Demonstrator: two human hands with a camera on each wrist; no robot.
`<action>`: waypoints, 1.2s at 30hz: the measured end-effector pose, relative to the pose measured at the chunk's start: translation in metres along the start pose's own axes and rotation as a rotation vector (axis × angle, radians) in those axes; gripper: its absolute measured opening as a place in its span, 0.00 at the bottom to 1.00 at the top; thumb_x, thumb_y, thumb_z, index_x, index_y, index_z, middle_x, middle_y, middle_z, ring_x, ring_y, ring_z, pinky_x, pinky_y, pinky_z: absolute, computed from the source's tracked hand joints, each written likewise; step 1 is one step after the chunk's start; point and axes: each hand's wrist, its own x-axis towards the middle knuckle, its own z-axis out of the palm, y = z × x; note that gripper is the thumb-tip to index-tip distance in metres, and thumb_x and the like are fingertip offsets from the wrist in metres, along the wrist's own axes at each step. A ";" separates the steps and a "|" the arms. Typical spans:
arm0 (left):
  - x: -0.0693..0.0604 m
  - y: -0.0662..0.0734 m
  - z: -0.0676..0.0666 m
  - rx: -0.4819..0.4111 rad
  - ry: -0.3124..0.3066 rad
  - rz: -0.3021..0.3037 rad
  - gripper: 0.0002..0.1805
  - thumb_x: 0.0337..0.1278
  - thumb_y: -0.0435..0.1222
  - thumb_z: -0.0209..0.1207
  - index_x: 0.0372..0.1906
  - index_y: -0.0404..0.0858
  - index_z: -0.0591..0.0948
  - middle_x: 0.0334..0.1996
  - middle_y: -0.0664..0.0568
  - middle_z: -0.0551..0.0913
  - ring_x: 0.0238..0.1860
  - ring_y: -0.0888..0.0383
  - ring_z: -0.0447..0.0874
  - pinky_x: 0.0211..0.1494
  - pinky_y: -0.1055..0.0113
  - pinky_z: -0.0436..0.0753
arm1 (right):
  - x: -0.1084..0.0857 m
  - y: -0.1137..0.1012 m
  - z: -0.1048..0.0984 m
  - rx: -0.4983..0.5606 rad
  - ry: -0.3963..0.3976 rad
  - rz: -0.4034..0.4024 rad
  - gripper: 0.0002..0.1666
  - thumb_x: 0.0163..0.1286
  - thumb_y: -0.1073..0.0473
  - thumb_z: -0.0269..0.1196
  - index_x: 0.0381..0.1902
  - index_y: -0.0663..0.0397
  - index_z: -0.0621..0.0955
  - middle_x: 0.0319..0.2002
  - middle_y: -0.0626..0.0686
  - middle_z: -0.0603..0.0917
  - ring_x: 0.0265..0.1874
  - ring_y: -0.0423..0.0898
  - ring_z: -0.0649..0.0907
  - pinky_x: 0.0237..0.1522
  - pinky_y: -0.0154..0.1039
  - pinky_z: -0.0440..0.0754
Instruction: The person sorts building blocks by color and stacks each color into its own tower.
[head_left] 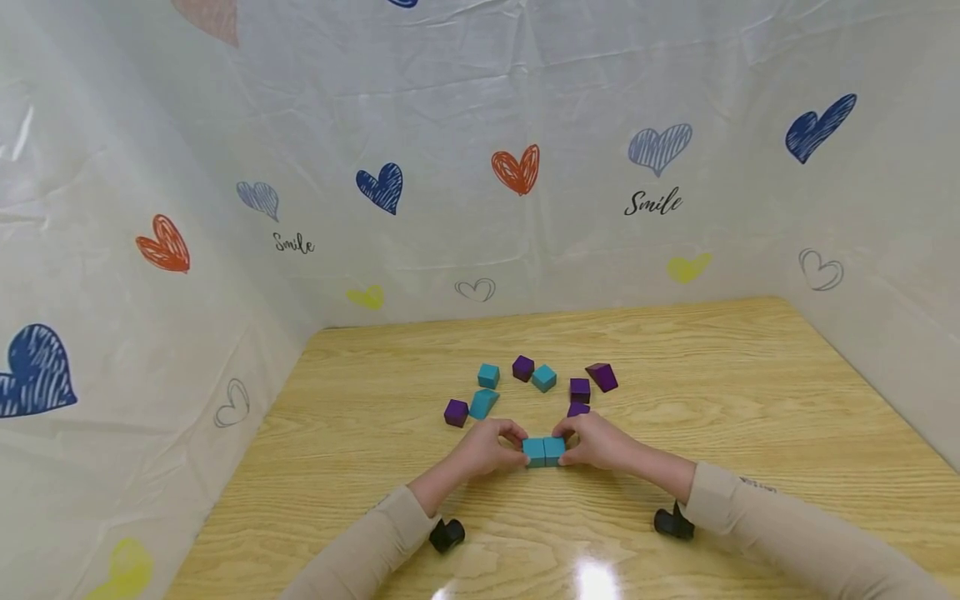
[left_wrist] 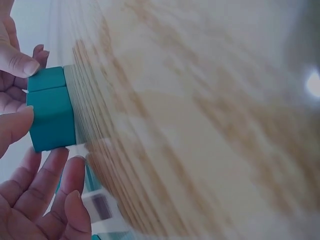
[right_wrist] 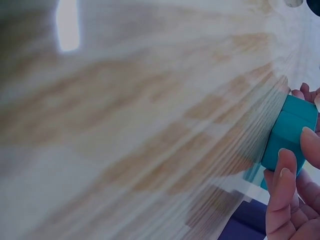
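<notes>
Two teal cubes sit side by side and touching on the wooden table, the left cube (head_left: 534,452) against the right cube (head_left: 554,451). The left hand (head_left: 489,448) grips the left cube from its outer side, thumb at the near face. From the other side the right hand (head_left: 596,442) grips the right cube between thumb and fingers. In the left wrist view, the left hand (left_wrist: 40,200) has its thumb and fingertips on the nearer cube (left_wrist: 52,119). The right wrist view shows the right hand (right_wrist: 295,200) around its cube (right_wrist: 287,137).
Behind the hands lie a purple cube (head_left: 456,412), a teal wedge-like block (head_left: 483,403), a teal cube (head_left: 488,376), another purple cube (head_left: 523,367), another teal cube (head_left: 544,377), and at right a purple cube (head_left: 580,390), a purple wedge (head_left: 603,377) and a partly hidden purple block (head_left: 577,409).
</notes>
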 end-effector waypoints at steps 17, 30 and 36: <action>0.001 0.004 -0.028 0.155 0.190 0.078 0.22 0.50 0.41 0.64 0.51 0.36 0.78 0.41 0.48 0.81 0.36 0.54 0.76 0.37 0.64 0.76 | -0.003 -0.003 0.000 0.027 -0.012 0.032 0.19 0.51 0.63 0.70 0.42 0.63 0.80 0.38 0.53 0.83 0.39 0.47 0.79 0.41 0.39 0.77; 0.016 -0.002 -0.053 0.671 0.361 -0.071 0.25 0.50 0.49 0.62 0.52 0.41 0.78 0.51 0.48 0.79 0.47 0.47 0.72 0.50 0.53 0.65 | -0.006 0.001 0.000 0.065 -0.005 0.035 0.23 0.51 0.62 0.70 0.44 0.69 0.78 0.35 0.54 0.83 0.37 0.48 0.81 0.38 0.38 0.79; 0.026 -0.003 -0.059 0.605 0.368 -0.079 0.26 0.51 0.49 0.60 0.54 0.40 0.77 0.51 0.45 0.78 0.50 0.44 0.71 0.51 0.52 0.64 | -0.007 0.000 0.000 0.064 0.002 0.018 0.21 0.51 0.62 0.70 0.42 0.68 0.79 0.34 0.54 0.83 0.36 0.48 0.81 0.37 0.37 0.78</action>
